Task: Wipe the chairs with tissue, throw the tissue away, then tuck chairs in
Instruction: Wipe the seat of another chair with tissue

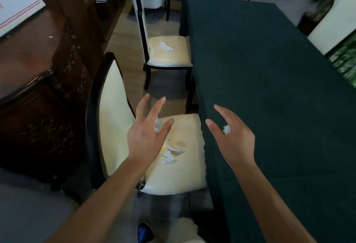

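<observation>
Two chairs (pixel 174 165) (pixel 169 54), four tissue scraps (pixel 171 154) (pixel 166 46) (pixel 158 125) (pixel 227 129).

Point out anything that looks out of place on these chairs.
Crumpled tissue lies loose on the near chair seat, and another scrap sits on the far chair. Both chairs stand pulled out from the table, not tucked in. A small white bit shows by the right hand.

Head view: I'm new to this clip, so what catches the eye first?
Two spread hands, left hand and right hand, hover above the near chair, whose cream seat holds crumpled tissue. A dark green tablecloth fills the right side. More tissue lies on the far chair.
</observation>
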Available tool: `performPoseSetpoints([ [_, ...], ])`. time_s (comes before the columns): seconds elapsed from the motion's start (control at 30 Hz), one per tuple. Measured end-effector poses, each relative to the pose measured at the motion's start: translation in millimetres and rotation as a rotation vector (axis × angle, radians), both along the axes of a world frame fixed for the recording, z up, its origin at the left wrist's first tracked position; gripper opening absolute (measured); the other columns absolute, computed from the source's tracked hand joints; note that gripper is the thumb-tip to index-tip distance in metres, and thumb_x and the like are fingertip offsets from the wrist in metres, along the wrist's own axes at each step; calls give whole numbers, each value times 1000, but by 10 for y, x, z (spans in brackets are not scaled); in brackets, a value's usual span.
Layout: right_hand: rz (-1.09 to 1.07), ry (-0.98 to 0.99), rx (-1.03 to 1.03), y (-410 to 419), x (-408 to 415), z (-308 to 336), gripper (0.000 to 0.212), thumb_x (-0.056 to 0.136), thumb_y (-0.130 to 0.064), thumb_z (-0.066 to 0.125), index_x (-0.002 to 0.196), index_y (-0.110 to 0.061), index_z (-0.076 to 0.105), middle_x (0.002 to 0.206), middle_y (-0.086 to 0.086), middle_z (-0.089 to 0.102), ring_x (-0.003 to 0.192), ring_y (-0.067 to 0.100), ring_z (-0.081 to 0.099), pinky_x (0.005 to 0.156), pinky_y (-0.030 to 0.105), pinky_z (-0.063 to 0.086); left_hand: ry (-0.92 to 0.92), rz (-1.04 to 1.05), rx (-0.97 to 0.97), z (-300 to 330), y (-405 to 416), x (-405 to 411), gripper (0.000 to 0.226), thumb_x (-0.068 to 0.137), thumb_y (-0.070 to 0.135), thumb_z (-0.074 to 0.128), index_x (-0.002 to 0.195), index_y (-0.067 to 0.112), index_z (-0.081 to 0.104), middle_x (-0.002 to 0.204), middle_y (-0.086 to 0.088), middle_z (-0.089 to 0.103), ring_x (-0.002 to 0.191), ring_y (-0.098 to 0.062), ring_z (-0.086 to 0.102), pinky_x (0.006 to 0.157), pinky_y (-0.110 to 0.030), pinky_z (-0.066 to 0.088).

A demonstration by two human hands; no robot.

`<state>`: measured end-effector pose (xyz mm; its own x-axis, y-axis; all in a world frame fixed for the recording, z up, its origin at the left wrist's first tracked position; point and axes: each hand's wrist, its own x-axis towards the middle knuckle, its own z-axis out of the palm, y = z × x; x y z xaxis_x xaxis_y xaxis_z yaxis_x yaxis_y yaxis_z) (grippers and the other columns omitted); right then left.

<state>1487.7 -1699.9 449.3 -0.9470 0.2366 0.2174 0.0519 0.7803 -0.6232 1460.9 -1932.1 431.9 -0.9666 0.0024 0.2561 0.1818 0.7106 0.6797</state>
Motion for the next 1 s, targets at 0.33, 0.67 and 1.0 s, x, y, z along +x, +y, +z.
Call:
performPoseSetpoints([
  [0.33, -1, -135, -109, 85, -780, -626, 50, 95, -53, 62, 143, -41, 54, 143, -22, 56, 111, -9, 49, 84, 8, 35, -131, 78, -21, -597, 250, -508, 57, 95, 61, 56, 148, 47, 41, 164, 15, 19, 77, -6, 65, 75, -23, 46],
  [0.67, 155, -365, -70, 85, -1528, -1989, 53, 98, -55, 59, 147, -40, 49, 153, -11, 50, 129, 11, 57, 90, 26, 45, -467, 283, -69, -1869, 459, -727, 62, 97, 55, 58, 153, 44, 36, 168, 10, 15, 128, -11, 53, 85, -24, 42],
  [1.0, 33, -509, -48, -221, -1786, -3336, 54, 96, -46, 65, 147, -35, 52, 153, -2, 52, 124, 17, 62, 93, 22, 41, -769, 236, -235, -3507, 463, -881, 74, 95, 61, 55, 159, 39, 24, 170, 2, 10, 128, -23, 58, 78, -28, 46],
])
